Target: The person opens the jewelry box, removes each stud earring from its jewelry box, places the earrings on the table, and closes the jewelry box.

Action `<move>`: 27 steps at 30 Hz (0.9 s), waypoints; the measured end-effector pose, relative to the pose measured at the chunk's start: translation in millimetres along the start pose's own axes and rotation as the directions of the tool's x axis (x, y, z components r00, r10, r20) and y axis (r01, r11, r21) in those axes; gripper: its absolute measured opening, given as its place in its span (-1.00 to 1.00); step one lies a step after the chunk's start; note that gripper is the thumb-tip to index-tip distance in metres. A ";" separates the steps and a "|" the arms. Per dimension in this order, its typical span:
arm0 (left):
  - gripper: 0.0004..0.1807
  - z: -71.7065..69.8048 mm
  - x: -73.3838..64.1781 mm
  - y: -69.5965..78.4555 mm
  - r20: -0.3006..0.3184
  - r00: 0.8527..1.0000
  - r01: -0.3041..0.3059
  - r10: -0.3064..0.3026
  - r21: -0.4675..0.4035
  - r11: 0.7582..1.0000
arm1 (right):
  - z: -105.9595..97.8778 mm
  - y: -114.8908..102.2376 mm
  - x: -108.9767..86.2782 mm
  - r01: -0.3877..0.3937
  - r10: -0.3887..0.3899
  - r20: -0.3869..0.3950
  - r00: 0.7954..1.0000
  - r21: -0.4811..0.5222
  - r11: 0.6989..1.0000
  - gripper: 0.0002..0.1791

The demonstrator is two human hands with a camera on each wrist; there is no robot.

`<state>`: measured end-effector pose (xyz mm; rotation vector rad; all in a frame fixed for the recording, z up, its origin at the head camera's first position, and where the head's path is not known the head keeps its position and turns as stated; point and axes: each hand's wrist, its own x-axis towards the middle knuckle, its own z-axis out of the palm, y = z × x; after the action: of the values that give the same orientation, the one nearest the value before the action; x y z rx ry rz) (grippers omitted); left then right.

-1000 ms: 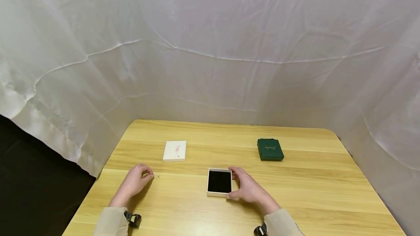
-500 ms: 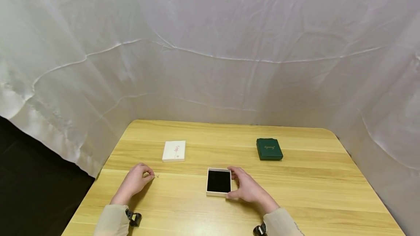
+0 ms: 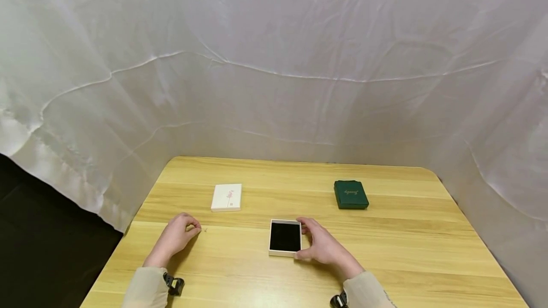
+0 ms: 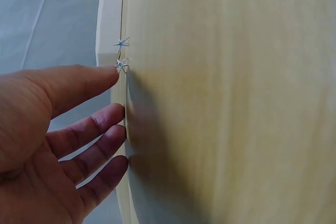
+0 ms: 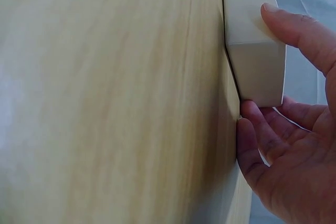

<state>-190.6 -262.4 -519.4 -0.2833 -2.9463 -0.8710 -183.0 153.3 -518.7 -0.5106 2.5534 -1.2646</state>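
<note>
On the table (image 3: 398, 251), the left hand (image 3: 175, 235) has thumb and forefinger nearly together at two small stars (image 4: 121, 65); whether it pinches, I cannot tell. The right hand (image 3: 324, 246), spread wide, grips the open box (image 3: 281, 253). Picking up seems in hand, and next needs a fine pinch.

This is a curtained booth (image 3: 274, 27): pale cloth (image 3: 274, 108) (creased) hangs around a wood-grain table (image 3: 419, 241).

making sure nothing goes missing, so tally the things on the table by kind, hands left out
Open white box: 1
Pink-printed white lid or box: 1
Green lettered box: 1
Star-shaped trinkets: 2
Total: 5
</note>
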 end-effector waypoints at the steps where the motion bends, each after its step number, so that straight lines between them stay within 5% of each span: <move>1: -0.89 -0.3 -0.5 0.3 0.001 1.000 0.002 -0.002 -0.003 1.000 | 0.0 -0.1 0.0 0.001 -0.001 0.001 1.000 -0.001 1.000 0.02; 8: -0.96 -3.1 0.4 2.1 0.032 0.999 0.024 -0.023 -0.043 0.999 | -0.3 0.3 -0.7 0.007 -0.007 0.006 1.000 -0.011 1.000 0.04; 15: -0.51 -11.5 14.5 11.3 0.077 0.996 0.047 -0.042 -0.064 0.997 | -0.2 2.1 -2.0 0.003 -0.004 0.006 1.000 0.045 0.999 0.19; 27: -0.09 -6.3 60.5 28.9 0.098 0.995 -0.017 0.018 -0.013 1.000 | 0.6 0.9 -1.4 0.016 -0.016 -0.011 1.000 -0.001 1.000 0.01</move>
<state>-244.4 -232.4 -492.3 -0.3622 -3.0240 -0.8984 -181.7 154.0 -519.7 -0.5265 2.5641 -1.2747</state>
